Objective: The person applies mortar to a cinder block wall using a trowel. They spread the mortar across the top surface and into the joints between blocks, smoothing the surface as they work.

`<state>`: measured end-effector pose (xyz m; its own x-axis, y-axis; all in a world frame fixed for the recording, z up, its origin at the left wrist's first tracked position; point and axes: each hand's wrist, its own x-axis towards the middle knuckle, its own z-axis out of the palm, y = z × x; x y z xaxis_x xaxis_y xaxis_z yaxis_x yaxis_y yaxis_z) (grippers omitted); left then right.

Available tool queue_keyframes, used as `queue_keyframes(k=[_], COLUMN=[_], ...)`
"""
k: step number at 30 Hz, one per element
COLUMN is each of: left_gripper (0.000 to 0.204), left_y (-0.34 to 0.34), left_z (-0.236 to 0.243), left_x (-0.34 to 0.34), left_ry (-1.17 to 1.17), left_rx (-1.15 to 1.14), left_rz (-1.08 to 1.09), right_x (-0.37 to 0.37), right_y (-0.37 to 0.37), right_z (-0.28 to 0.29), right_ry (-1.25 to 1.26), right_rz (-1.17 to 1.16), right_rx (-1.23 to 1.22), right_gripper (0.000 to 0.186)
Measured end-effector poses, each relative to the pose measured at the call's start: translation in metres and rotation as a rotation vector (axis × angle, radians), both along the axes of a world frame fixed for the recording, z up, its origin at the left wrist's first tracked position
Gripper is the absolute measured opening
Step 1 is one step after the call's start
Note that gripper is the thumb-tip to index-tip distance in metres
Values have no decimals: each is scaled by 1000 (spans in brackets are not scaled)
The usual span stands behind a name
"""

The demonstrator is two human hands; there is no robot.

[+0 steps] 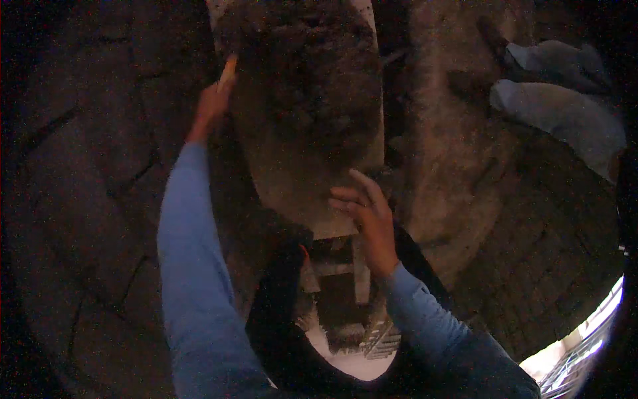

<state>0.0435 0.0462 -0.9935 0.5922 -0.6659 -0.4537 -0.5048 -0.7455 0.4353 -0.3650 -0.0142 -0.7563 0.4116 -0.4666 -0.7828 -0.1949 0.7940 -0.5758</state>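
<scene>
A long board-like surface [306, 179] runs away from me, its far half covered in dark, loose-looking material [299, 73]. At its far left edge my left hand [212, 103] is closed round a slim yellowish stick [229, 68]; what lies beyond the stick's tip is too dark to make out. Over the near right part of the board hangs my right hand [372, 213], open, its fingers stretched out and a little apart, with nothing seen in it. Whether those fingertips touch the board I cannot tell.
Right of the board runs a pale, dusty strip of ground [452, 146]. Two pale, rounded bulky shapes [558, 110] lie at the far right. Below the board, between my dark-clothed legs, are narrow uprights [361, 269]. Dark, cracked-looking ground [93, 199] spreads on the left.
</scene>
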Motion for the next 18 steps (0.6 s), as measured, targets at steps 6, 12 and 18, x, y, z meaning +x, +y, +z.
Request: queue_keyframes(k=[6, 12, 18], left_gripper=[50, 44, 57], left_y=[13, -12, 147], left_z=[25, 13, 37], left_x=[-146, -147, -314], left_ry=[-220, 121, 753], left_rx=[-24, 206, -143], left_rz=[73, 397, 1045], right_x=[3, 95, 75], right_y=[-10, 20, 10], right_z=[-21, -78, -97], right_ry=[72, 24, 119], right_rz=[73, 15, 35], right_rx=[-65, -65, -41], right_gripper=[47, 44, 51])
